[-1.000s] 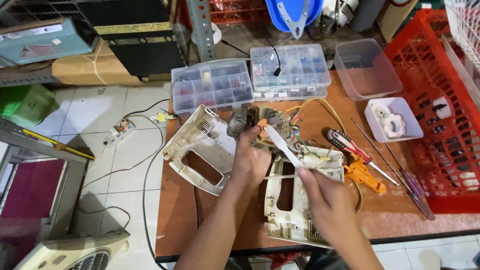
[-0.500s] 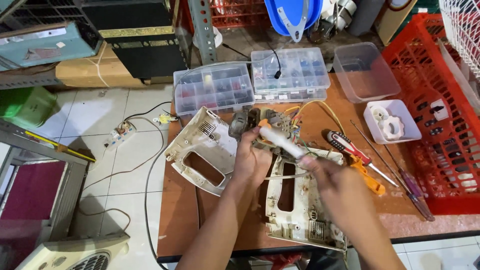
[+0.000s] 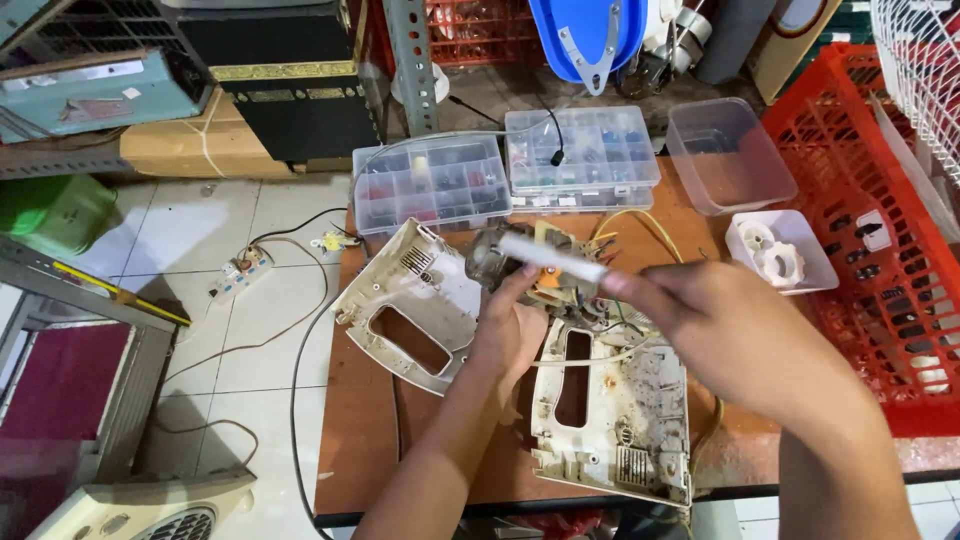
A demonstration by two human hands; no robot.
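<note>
From the head camera, the left hand (image 3: pixel 510 335) pinches one end of a white tube (image 3: pixel 553 258) above the motor (image 3: pixel 500 262). The right hand (image 3: pixel 735 335) pinches its other end. The tube lies nearly level, its long axis running left to right, slightly downward, over the open casing (image 3: pixel 610 420).

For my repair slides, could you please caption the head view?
Two hands, left and right, hold a white tube over an opened white appliance casing on a cluttered workbench.
</note>
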